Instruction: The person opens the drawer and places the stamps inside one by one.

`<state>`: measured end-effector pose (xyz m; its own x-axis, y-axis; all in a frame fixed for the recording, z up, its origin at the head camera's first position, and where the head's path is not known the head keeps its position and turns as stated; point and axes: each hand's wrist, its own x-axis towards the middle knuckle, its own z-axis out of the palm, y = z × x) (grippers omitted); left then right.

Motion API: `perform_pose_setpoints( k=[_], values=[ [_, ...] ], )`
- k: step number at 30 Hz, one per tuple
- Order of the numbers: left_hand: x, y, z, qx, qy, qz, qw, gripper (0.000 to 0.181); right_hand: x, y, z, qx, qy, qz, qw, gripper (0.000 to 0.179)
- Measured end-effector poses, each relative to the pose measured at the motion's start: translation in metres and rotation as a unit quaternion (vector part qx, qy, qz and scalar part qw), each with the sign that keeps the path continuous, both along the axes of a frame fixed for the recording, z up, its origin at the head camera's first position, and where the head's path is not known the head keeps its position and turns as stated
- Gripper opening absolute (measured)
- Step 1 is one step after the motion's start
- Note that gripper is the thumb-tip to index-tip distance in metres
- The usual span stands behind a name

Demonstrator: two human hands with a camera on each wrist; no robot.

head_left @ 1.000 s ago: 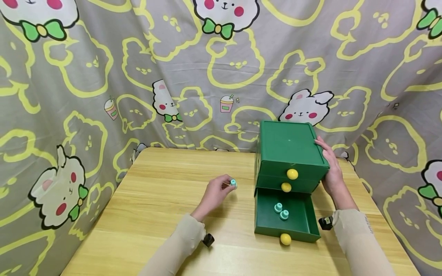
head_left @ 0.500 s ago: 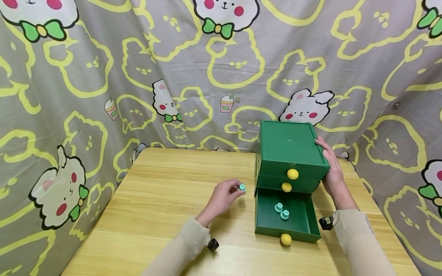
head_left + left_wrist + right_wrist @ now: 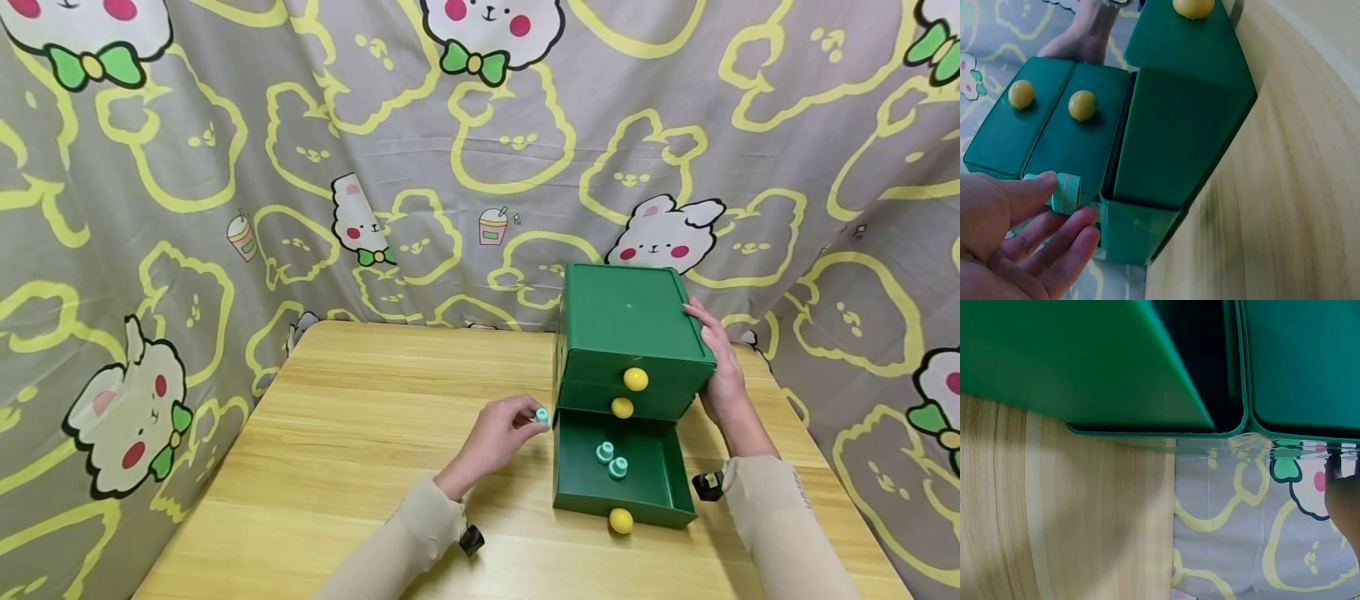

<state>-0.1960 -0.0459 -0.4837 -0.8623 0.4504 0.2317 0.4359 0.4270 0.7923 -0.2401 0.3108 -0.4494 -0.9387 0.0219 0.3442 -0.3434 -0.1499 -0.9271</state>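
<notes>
My left hand (image 3: 498,432) pinches a small turquoise flanged plug (image 3: 542,414) between thumb and fingers, just left of the pulled-out bottom drawer (image 3: 663,479). In the left wrist view the plug (image 3: 1069,192) sticks out past the thumb, and the other fingers lie loosely bent below it. Two similar turquoise plugs (image 3: 611,460) stand side by side on the drawer floor. My right hand (image 3: 722,375) rests against the right side of the green drawer cabinet (image 3: 630,312), fingers stretched along its upper edge. Only part of that hand (image 3: 1344,503) shows in the right wrist view.
The cabinet's two upper drawers are closed, with yellow knobs (image 3: 635,379) on their fronts. Another yellow knob (image 3: 621,522) juts from the bottom drawer toward the front. Wooden tabletop (image 3: 360,417) extends to the left; a patterned curtain (image 3: 420,275) hangs behind it.
My left hand has moved right and slightly toward the front with the plug, coming close to the bottom drawer's left wall. My right hand and the cabinet stay in place.
</notes>
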Motion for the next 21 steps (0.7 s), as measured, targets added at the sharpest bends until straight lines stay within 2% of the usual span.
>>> perform_pose_setpoints(
  k=[12,21],
  values=[
    [0.006,0.017,0.002,0.003,-0.01,-0.019,0.9998,0.006,0.0,0.001,0.001,-0.001,0.006,0.003,1.0,0.049],
    [0.013,0.033,-0.003,-0.022,-0.01,-0.047,0.9986,0.009,0.001,0.001,0.001,0.005,-0.002,-0.001,1.0,0.049]
  ],
)
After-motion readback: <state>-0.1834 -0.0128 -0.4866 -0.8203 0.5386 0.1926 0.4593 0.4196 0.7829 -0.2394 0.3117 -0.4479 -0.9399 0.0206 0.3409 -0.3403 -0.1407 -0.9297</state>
